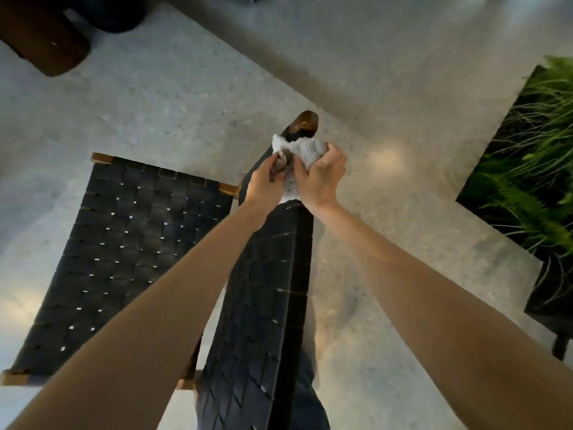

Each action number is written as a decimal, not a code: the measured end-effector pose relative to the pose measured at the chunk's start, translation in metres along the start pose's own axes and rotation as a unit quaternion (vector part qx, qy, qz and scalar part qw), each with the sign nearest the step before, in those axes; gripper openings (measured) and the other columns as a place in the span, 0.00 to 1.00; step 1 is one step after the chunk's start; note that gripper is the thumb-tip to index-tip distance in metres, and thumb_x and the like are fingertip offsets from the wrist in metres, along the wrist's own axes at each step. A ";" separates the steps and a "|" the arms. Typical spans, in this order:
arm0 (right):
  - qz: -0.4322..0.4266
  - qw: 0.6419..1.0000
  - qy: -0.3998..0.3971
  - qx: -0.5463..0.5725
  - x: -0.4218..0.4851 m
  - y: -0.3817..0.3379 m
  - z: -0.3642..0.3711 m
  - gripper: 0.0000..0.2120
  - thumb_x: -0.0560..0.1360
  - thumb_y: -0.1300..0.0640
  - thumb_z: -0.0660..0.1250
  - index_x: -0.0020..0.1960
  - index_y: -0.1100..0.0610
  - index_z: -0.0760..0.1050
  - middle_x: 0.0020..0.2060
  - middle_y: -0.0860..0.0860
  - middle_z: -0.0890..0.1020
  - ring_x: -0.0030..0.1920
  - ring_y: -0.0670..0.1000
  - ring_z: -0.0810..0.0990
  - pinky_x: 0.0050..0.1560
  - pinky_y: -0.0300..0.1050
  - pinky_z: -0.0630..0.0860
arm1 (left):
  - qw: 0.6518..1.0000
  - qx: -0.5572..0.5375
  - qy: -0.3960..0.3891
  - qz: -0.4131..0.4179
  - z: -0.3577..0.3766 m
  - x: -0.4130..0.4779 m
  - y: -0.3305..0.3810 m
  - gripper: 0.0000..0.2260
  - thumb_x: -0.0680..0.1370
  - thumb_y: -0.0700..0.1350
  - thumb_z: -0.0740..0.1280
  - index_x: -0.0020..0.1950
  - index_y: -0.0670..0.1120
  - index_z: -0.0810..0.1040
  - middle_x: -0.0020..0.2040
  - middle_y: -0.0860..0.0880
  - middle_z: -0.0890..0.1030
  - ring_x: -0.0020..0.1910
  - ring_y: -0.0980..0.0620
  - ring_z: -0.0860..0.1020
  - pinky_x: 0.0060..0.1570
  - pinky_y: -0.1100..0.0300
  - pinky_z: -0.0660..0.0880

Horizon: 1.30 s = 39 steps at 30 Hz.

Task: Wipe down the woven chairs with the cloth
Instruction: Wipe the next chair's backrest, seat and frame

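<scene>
A chair with black woven straps and a brown wooden frame stands below me; its seat (124, 249) lies to the left and its backrest (266, 305) runs up the middle, seen from above. A white-grey cloth (305, 150) is bunched over the backrest's top near the wooden corner post (305, 121). My left hand (266, 181) grips the cloth's left side against the backrest. My right hand (321, 175) clutches the cloth from the right. Both forearms reach in from the bottom of the view.
The floor (372, 88) is speckled grey concrete. A dark planter (545, 299) with green ferns and grasses sits at the right. A brown rounded piece of furniture (40, 35) and a dark round object (114, 13) are at the top left.
</scene>
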State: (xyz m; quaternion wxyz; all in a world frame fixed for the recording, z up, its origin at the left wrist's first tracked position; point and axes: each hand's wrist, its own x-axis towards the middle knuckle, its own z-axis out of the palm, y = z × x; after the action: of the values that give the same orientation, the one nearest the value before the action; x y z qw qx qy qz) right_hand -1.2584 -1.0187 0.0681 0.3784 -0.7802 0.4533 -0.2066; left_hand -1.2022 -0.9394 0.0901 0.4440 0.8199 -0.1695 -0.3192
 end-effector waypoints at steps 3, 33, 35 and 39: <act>-0.009 0.998 0.012 0.062 0.026 -0.003 0.009 0.31 0.74 0.58 0.71 0.68 0.70 0.59 0.63 0.65 0.67 0.64 0.62 0.66 0.64 0.57 0.66 | 0.999 0.012 -0.021 0.024 -0.002 0.028 0.010 0.19 0.82 0.40 0.57 0.73 0.47 0.65 0.62 0.45 0.76 0.60 0.48 0.75 0.56 0.60 0.70; 0.067 0.972 -0.195 -0.117 -0.221 0.040 -0.038 0.39 0.80 0.45 0.58 0.78 0.53 0.36 0.62 0.60 0.65 0.57 0.57 0.72 0.60 0.50 0.73 | 0.993 0.003 -0.117 -0.020 -0.009 -0.205 -0.110 0.23 0.79 0.34 0.60 0.73 0.45 0.65 0.66 0.46 0.74 0.62 0.49 0.74 0.64 0.56 0.71; 0.076 0.972 -0.190 -0.119 -0.262 0.043 -0.042 0.39 0.79 0.45 0.59 0.78 0.52 0.36 0.61 0.59 0.65 0.54 0.54 0.72 0.55 0.46 0.74 | 0.991 0.006 -0.130 -0.010 -0.014 -0.239 -0.128 0.22 0.79 0.33 0.60 0.72 0.44 0.66 0.64 0.45 0.75 0.61 0.50 0.74 0.63 0.58 0.71; 0.097 0.969 -0.191 -0.124 -0.337 0.047 -0.051 0.41 0.79 0.43 0.60 0.77 0.51 0.35 0.62 0.59 0.64 0.55 0.55 0.73 0.54 0.46 0.74 | 0.990 0.032 -0.139 0.002 -0.023 -0.299 -0.163 0.19 0.80 0.37 0.62 0.71 0.43 0.68 0.61 0.47 0.77 0.54 0.55 0.74 0.50 0.72 0.70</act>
State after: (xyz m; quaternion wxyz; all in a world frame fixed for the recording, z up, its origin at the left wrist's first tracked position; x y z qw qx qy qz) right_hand -1.4873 -0.7624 0.0707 0.3760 -0.7985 0.4683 0.0415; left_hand -1.4084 -0.6684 0.0745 0.3898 0.7811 -0.2412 -0.4240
